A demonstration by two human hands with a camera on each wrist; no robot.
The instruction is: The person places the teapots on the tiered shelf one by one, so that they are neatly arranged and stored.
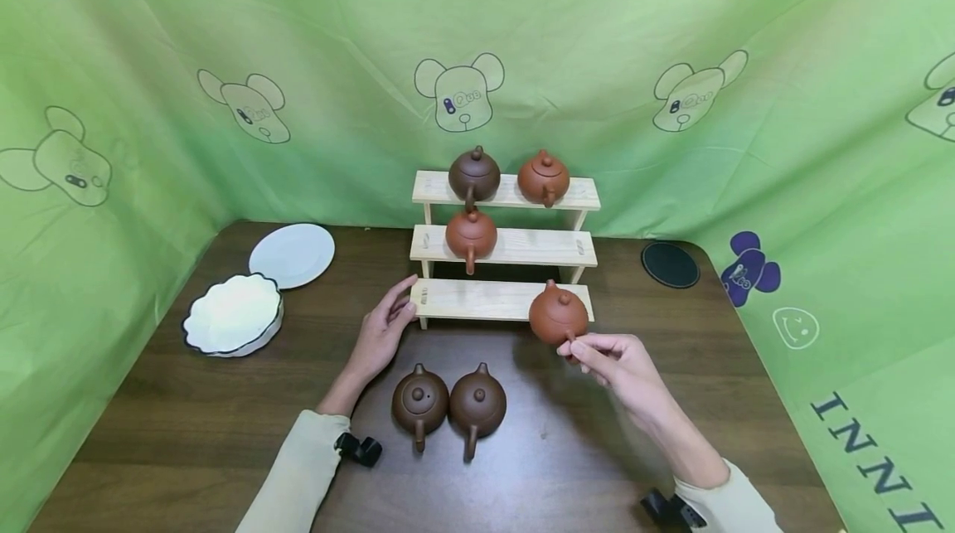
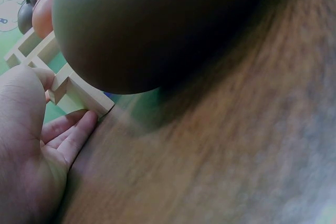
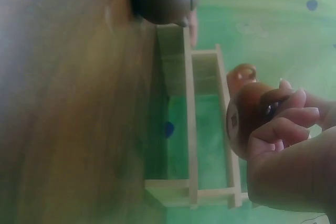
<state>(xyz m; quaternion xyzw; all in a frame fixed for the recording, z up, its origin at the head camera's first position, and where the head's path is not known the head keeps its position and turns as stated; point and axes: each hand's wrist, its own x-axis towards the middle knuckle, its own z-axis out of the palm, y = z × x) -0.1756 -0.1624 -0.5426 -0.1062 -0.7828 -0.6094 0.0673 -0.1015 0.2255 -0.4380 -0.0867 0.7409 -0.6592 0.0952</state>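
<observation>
My right hand (image 1: 622, 371) pinches the handle of a reddish-brown clay teapot (image 1: 558, 315), its spout pointing away from me. The teapot is held above the right end of the stand's lowest shelf (image 1: 477, 299); its stamped base (image 3: 233, 120) shows in the right wrist view. At the shelf's left end, my left hand (image 1: 379, 338) touches the wood, fingers (image 2: 79, 135) fairly straight along the leg. Two dark brown teapots, one on the left (image 1: 419, 404) and one on the right (image 1: 477, 407), sit side by side on the table before the stand.
On the top shelf (image 1: 511, 191) are a dark teapot (image 1: 474, 175) and a reddish one (image 1: 543, 178); another reddish teapot (image 1: 472, 235) occupies the middle shelf. A white plate (image 1: 293, 255) and scalloped bowl (image 1: 233, 315) lie left, a black coaster (image 1: 670, 264) right.
</observation>
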